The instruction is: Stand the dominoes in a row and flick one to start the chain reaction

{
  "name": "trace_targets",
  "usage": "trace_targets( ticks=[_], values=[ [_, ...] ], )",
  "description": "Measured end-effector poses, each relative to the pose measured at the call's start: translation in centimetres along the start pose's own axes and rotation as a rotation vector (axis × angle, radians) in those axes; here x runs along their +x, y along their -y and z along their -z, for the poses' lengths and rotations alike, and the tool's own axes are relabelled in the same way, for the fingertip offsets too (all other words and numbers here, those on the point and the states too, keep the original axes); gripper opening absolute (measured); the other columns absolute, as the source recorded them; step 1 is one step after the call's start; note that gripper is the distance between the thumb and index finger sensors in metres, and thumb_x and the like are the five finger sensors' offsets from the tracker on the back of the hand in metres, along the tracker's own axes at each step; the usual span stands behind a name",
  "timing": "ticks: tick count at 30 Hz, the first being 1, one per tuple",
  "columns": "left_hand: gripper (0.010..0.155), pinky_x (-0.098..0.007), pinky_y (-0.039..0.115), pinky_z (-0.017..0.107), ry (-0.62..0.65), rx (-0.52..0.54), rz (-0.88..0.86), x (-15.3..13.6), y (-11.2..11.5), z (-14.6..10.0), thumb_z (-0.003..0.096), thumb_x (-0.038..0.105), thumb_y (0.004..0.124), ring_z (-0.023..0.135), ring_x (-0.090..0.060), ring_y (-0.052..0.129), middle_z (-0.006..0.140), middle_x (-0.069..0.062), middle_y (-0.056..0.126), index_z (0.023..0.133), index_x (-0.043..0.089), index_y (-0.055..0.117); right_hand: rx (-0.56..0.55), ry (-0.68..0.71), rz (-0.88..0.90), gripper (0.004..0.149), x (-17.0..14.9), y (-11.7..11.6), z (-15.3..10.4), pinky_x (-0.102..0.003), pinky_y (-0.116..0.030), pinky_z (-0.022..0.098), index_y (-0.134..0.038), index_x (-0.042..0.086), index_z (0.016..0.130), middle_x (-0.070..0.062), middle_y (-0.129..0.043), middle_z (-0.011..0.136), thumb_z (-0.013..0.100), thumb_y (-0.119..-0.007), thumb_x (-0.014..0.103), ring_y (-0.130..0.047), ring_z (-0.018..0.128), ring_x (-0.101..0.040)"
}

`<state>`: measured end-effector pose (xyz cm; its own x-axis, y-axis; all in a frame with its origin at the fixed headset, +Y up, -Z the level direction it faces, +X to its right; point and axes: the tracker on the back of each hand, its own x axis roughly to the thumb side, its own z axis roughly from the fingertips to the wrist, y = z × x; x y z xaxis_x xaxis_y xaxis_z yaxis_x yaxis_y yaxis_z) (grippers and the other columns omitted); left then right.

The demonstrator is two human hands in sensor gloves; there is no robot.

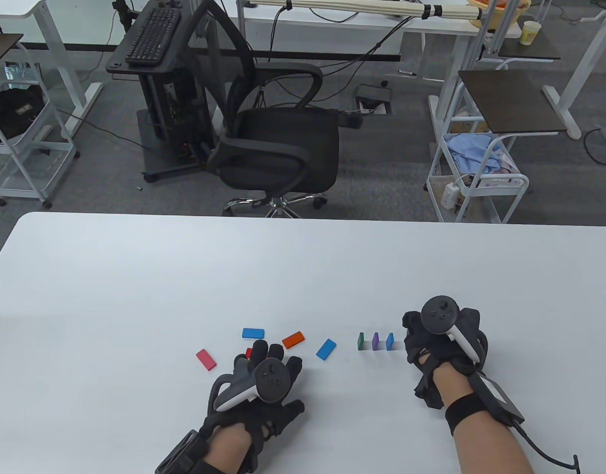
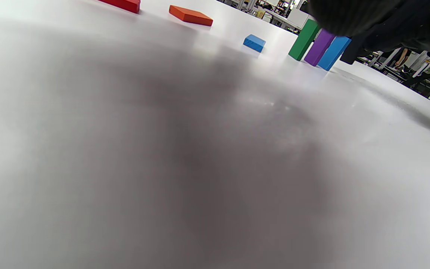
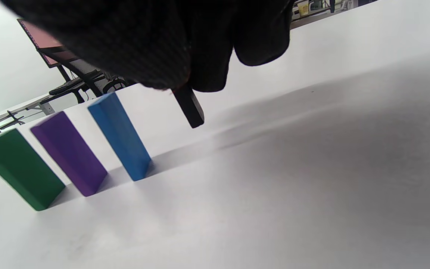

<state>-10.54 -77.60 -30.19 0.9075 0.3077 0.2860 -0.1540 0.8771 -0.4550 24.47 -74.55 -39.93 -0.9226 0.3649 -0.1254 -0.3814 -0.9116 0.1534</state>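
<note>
Green domino (image 1: 361,340), purple domino (image 1: 375,340) and blue domino (image 1: 390,340) stand in a row on the counter (image 1: 135,276). Right grip (image 1: 443,340) pinches a dark domino (image 3: 189,106) beside the blue. Left grip (image 1: 263,375): cannot tell; flat dominoes (image 1: 294,339) lie near it.

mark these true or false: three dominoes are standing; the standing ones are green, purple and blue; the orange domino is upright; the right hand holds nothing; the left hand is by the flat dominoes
Three dominoes are standing: true, green domino, purple domino, blue domino.
Colours green, purple, blue: true.
Orange domino upright: false, it lies flat on the table.
Right hand holds nothing: false, it pinches a dark domino above the table.
Left hand is by the flat dominoes: true.
</note>
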Motion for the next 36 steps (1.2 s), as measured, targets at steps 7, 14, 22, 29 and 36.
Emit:
trace_targets(
  ticks=[7, 14, 22, 29, 36],
  values=[
    [0.08, -0.068, -0.002, 0.066, -0.001, 0.001, -0.002, 0.0, 0.0, 0.0, 0.047, 0.061, 0.061, 0.097, -0.036, -0.02, 0.111, -0.009, -0.008, 0.106, 0.033, 0.015, 0.02, 0.004, 0.008, 0.051, 0.0, -0.8, 0.2, -0.066, -0.031, 0.074, -0.061, 0.024, 0.091, -0.009, -0.075, 0.094, 0.048, -0.087, 0.025, -0.061, 0.091, -0.042],
    [0.08, -0.068, -0.002, 0.066, -0.002, 0.001, 0.0, 0.0, 0.0, 0.0, 0.047, 0.061, 0.061, 0.097, -0.036, -0.02, 0.111, -0.008, -0.008, 0.106, 0.033, 0.015, 0.036, 0.008, 0.015, 0.051, 0.1, -1.4, 0.3, -0.066, -0.03, 0.073, -0.06, 0.024, 0.091, -0.009, -0.075, 0.095, 0.048, -0.087, 0.025, -0.061, 0.091, -0.042],
    [0.08, -0.068, -0.002, 0.066, -0.002, 0.0, -0.002, 0.0, -0.1, -0.1, 0.047, 0.061, 0.061, 0.097, -0.036, -0.02, 0.112, -0.008, -0.008, 0.106, 0.033, 0.015, 0.049, 0.006, 0.019, 0.051, 0.2, -1.6, 0.4, -0.066, -0.03, 0.073, -0.06, 0.024, 0.091, -0.009, -0.075, 0.095, 0.048, -0.087, 0.025, -0.061, 0.091, -0.042],
    [0.08, -0.068, -0.002, 0.066, 0.0, -0.003, 0.001, 0.0, 0.0, -0.1, 0.0471, 0.061, 0.061, 0.097, -0.036, -0.02, 0.111, -0.008, -0.008, 0.106, 0.033, 0.015, 0.068, -0.003, 0.016, 0.052, 0.0, -1.5, 0.3, -0.067, -0.03, 0.073, -0.059, 0.024, 0.092, -0.009, -0.073, 0.095, 0.048, -0.087, 0.026, -0.06, 0.091, -0.043],
    [0.08, -0.068, -0.002, 0.066, -0.001, -0.004, 0.003, 0.0, 0.0, -0.1, 0.0471, 0.061, 0.061, 0.097, -0.036, -0.02, 0.111, -0.008, -0.008, 0.106, 0.033, 0.015, 0.087, -0.001, 0.01, 0.059, -0.2, -1.5, 0.1, -0.067, -0.028, 0.073, -0.053, 0.023, 0.096, -0.009, -0.07, 0.098, 0.048, -0.088, 0.027, -0.058, 0.092, -0.044]
  ],
)
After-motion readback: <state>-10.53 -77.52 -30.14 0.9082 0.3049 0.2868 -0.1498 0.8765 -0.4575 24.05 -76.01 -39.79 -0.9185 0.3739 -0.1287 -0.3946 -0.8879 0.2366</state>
